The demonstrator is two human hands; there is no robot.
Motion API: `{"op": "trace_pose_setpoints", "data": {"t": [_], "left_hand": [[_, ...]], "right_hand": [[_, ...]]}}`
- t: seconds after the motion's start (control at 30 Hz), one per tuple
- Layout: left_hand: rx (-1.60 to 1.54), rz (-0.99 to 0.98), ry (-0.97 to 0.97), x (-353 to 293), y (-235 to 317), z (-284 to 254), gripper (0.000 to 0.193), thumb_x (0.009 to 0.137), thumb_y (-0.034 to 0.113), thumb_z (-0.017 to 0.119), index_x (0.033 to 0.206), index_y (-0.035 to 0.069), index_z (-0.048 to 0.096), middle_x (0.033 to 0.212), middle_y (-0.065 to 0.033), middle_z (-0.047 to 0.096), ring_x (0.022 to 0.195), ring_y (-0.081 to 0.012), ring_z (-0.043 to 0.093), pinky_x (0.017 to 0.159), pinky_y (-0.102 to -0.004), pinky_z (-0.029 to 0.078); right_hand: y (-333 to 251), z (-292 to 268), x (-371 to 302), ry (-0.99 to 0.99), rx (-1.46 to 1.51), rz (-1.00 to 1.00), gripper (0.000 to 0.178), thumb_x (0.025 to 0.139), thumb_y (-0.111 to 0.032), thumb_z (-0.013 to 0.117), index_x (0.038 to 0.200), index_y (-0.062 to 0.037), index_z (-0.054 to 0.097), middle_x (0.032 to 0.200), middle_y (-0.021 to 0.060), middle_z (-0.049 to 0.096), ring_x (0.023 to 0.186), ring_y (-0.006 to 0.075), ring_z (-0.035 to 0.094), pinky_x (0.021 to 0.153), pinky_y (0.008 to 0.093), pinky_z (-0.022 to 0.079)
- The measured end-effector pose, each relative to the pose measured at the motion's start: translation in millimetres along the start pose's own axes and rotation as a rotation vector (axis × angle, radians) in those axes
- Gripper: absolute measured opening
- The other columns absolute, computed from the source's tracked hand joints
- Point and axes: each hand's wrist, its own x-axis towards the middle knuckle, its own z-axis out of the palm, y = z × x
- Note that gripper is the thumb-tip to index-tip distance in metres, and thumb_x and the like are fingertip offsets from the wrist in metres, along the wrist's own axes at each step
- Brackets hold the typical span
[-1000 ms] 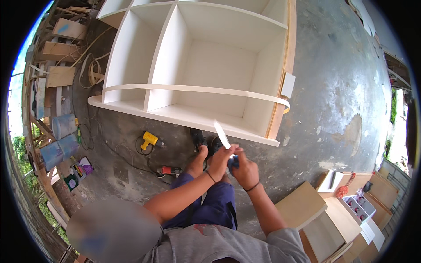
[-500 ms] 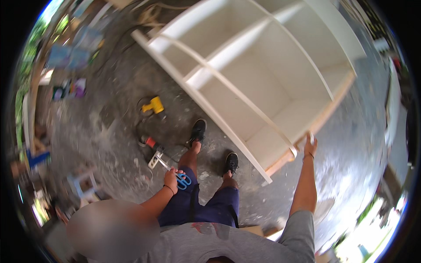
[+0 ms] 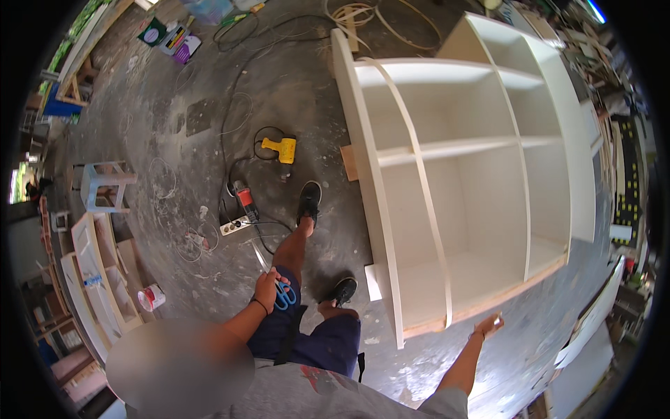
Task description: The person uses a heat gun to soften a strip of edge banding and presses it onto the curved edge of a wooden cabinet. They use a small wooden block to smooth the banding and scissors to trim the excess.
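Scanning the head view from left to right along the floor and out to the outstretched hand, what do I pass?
White stool → small paint can → left hand holding blue-handled scissors → yellow power tool → white shelf cabinet → right hand at the cabinet's lower edge.

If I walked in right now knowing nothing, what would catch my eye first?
Probably the big white shelf unit lying on its back on the concrete floor, filling the right side, with a thin pale strip curving across its front. The person's right hand reaches to its lower corner, while the left hand holds blue-handled scissors by the thigh. A yellow power tool lies on the floor beyond.
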Motion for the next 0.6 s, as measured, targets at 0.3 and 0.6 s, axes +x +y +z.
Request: {"op": "trace_pose_setpoints", "data": {"t": [0.3,0.6], "left_hand": [[-0.310,-0.206,0.194,54,87,-7,0.029,0.100,0.031,0.042,0.087,0.005,0.047,0.078,-0.0118,0.058,0.075,-0.0231,0.065,0.060,-0.0336,0.058],[-0.421,-0.302,0.241,85,133,2,0.028,0.101,0.033,0.042,0.089,0.008,0.047,0.082,-0.0097,0.058,0.081,-0.0229,0.065,0.065,-0.0346,0.059]], "right_hand": [[-431,252,-296,-1.098,-0.321,-0.615,0.048,0.092,-0.026,0.060,0.130,-0.0035,0.041,0.119,0.0234,0.056,0.109,0.0385,0.055,0.095,0.0424,0.042],[-682,605,-396,-1.109,-0.887,-1.182,0.066,0.088,-0.051,0.049,0.132,-0.0041,0.034,0.109,0.0284,0.063,0.101,0.0436,0.061,0.091,0.0469,0.046]]}}
